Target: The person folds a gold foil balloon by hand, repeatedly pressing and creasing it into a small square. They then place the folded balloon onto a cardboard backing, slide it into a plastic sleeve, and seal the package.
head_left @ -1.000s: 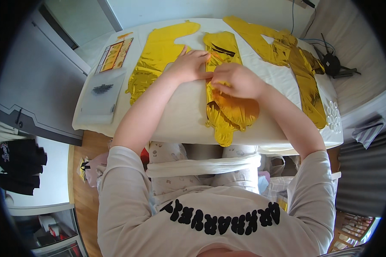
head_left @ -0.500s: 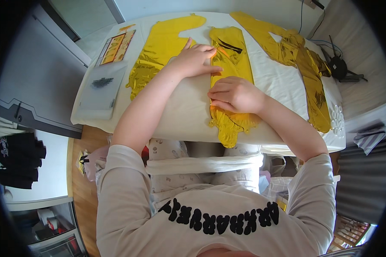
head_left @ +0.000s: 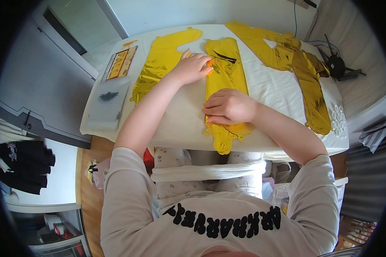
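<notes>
A flat gold foil balloon (head_left: 235, 79) lies lengthwise in the middle of the white-covered table, with a dark slit-like mark near its far end. My left hand (head_left: 192, 68) is closed at the balloon's far left edge, thumb and fingertips pinching the foil. Nearer to me, my right hand (head_left: 231, 107) rests across the balloon, its fingers curled together on the left edge. The crinkled near end of the foil sticks out below that hand, toward the table's front edge. What lies under the right palm is hidden.
Another gold foil balloon (head_left: 165, 55) lies to the left, and more gold foil (head_left: 303, 79) to the right. A printed card (head_left: 121, 63) and a clear plastic bag (head_left: 107, 105) lie far left. A black router (head_left: 336, 66) and clear rings (head_left: 338, 122) are at right.
My left thumb has drawn up from the foil's surface toward the fingers, closing on the edge. My right hand stays at the same part of the balloon. The whole view has shifted slightly.
</notes>
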The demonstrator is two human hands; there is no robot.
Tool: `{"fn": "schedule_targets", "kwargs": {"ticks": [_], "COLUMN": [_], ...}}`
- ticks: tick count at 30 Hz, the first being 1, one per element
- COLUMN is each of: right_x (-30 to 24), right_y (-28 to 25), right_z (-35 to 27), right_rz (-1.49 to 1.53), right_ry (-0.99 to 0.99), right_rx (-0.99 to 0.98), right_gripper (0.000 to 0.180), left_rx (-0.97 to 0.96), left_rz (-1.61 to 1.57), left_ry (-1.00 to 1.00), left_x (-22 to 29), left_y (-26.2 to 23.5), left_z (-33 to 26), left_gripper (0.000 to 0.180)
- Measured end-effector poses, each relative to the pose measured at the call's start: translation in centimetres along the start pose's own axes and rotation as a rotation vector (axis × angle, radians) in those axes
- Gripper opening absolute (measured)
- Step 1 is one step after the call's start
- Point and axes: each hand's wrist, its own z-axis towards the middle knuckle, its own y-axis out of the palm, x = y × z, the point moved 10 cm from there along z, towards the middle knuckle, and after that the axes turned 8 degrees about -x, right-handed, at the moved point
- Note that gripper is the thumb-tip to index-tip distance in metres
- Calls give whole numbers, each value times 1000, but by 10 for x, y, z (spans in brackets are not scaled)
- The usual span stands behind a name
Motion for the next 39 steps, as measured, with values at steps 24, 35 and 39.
{"fn": "schedule_targets", "kwargs": {"ticks": [24, 35, 39], "right_x": [-4, -5, -2], "right_y": [2, 5, 5], "right_z": [-1, 4, 0], "right_rz": [-57, -71, -40], "right_ry": [-27, -21, -4], "right_rx": [-7, -32, -16], "right_gripper": [22, 21, 22], "left_rx": [-267, -119, -103], "left_rz": [-29, -129, -220], "left_ry": [-25, -100, 348], "left_x": [-13, -11, 64], "left_y": [2, -8, 6], "left_z": [11, -2, -25], "left_gripper": [131, 105, 61]}}
